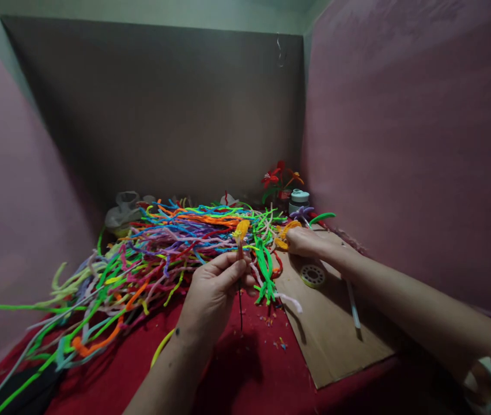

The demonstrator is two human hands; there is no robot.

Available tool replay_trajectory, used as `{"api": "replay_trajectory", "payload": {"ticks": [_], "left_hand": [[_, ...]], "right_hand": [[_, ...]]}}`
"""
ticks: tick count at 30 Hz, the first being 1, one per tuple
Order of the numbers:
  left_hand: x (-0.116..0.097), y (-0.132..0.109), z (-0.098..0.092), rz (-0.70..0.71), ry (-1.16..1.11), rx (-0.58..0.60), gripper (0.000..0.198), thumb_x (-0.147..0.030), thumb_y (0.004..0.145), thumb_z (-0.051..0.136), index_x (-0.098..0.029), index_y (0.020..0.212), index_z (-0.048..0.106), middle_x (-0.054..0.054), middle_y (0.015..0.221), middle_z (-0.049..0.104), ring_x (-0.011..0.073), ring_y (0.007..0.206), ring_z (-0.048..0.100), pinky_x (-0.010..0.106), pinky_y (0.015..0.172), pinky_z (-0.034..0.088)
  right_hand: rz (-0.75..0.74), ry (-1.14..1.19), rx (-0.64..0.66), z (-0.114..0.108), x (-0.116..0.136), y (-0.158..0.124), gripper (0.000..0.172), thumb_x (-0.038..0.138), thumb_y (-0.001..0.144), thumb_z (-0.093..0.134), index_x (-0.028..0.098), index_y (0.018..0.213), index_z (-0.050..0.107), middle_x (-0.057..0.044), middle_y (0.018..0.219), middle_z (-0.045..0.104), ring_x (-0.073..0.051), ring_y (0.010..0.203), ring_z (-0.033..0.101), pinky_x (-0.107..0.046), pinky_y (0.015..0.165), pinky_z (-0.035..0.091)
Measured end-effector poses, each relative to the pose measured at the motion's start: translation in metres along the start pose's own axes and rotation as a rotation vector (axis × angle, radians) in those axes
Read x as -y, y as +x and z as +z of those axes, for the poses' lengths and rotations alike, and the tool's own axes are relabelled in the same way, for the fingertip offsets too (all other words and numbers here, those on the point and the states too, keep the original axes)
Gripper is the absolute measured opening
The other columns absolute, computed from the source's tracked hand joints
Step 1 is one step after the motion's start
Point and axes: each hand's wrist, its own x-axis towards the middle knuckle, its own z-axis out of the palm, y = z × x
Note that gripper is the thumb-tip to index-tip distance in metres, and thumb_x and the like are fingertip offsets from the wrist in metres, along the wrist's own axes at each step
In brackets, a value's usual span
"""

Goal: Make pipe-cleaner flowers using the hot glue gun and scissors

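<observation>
My left hand (222,279) pinches a thin dark stem upright between thumb and fingers. At its top is a small yellow pipe-cleaner flower piece (241,230), and the stem's lower end pokes out below the hand. Over the cardboard's far end, my right hand (305,241) is closed at some orange pipe-cleaner loops (283,237); its fingertips are partly hidden. Bent green pipe cleaners (264,268), shaped like leaves, lie between the hands. A large heap of colourful pipe cleaners (176,230) spreads behind and left of my left hand.
A cardboard sheet (327,346) lies on the red cloth (254,374), bearing a tape roll (313,276) and a white stick (352,305). Behind stand a lidded bottle (299,199) and red flowers (278,176). A plastic bag (123,210) sits back left. Walls enclose the table.
</observation>
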Motion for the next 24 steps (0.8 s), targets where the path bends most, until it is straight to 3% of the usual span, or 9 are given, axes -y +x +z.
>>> {"api": "replay_trajectory", "payload": {"ticks": [3, 6, 9, 11, 16, 20, 24], "left_hand": [[0.000, 0.001, -0.001, -0.020, -0.048, -0.012, 0.013, -0.020, 0.066, 0.075, -0.010, 0.073, 0.069, 0.001, 0.061, 0.062, 0.0078, 0.050, 0.058, 0.017, 0.047, 0.047], [-0.001, 0.002, 0.001, -0.058, -0.141, -0.054, 0.016, -0.017, 0.062, 0.078, -0.010, 0.072, 0.068, 0.001, 0.060, 0.062, 0.0088, 0.050, 0.058, 0.018, 0.046, 0.048], [-0.002, 0.001, 0.003, -0.086, -0.225, -0.085, 0.014, -0.013, 0.062, 0.077, -0.009, 0.071, 0.067, 0.002, 0.063, 0.063, 0.0109, 0.055, 0.061, 0.020, 0.050, 0.051], [-0.001, 0.001, 0.005, -0.098, -0.258, -0.091, 0.010, -0.010, 0.066, 0.074, -0.009, 0.072, 0.066, 0.004, 0.067, 0.065, 0.0119, 0.060, 0.063, 0.021, 0.054, 0.053], [0.005, -0.001, 0.005, -0.135, -0.263, -0.081, 0.011, -0.011, 0.069, 0.071, -0.010, 0.079, 0.067, 0.007, 0.078, 0.066, 0.0140, 0.068, 0.063, 0.024, 0.059, 0.053], [0.007, -0.006, 0.009, -0.176, -0.260, -0.007, 0.014, -0.014, 0.068, 0.073, -0.010, 0.080, 0.068, 0.007, 0.083, 0.067, 0.0147, 0.073, 0.063, 0.027, 0.066, 0.054], [0.006, -0.010, 0.016, -0.209, -0.277, 0.034, 0.021, -0.015, 0.067, 0.074, -0.012, 0.087, 0.068, 0.005, 0.083, 0.067, 0.0138, 0.072, 0.063, 0.027, 0.065, 0.053]], "right_hand": [[0.003, 0.183, -0.021, -0.009, -0.004, -0.003, 0.022, 0.027, 0.064, 0.068, 0.014, 0.052, 0.055, -0.007, 0.054, 0.056, -0.019, 0.059, 0.058, -0.026, 0.052, 0.036], [-0.014, 0.463, -0.026, -0.017, -0.006, -0.010, 0.017, 0.028, 0.073, 0.057, 0.015, 0.061, 0.055, 0.000, 0.046, 0.048, -0.012, 0.042, 0.047, -0.024, 0.043, 0.035], [-0.071, 0.744, -0.074, -0.022, 0.004, -0.026, 0.017, 0.031, 0.078, 0.047, 0.015, 0.081, 0.054, 0.001, 0.055, 0.051, -0.009, 0.041, 0.045, -0.022, 0.041, 0.038], [-0.120, 0.937, -0.100, -0.022, 0.017, -0.040, 0.018, 0.029, 0.074, 0.050, 0.016, 0.086, 0.053, 0.001, 0.064, 0.054, -0.008, 0.045, 0.048, -0.021, 0.043, 0.041], [-0.252, 1.807, 0.097, -0.009, 0.054, -0.065, 0.030, 0.013, 0.055, 0.068, 0.017, 0.082, 0.056, 0.003, 0.069, 0.060, -0.006, 0.052, 0.053, -0.018, 0.048, 0.044], [-0.313, 1.913, 0.127, 0.004, 0.068, -0.070, 0.040, 0.007, 0.055, 0.068, 0.019, 0.091, 0.058, 0.002, 0.072, 0.067, -0.011, 0.061, 0.062, -0.023, 0.059, 0.050], [-0.258, 1.917, 0.103, 0.010, 0.075, -0.070, 0.044, 0.006, 0.054, 0.068, 0.021, 0.094, 0.058, 0.004, 0.069, 0.066, -0.011, 0.057, 0.060, -0.022, 0.055, 0.048]]}}
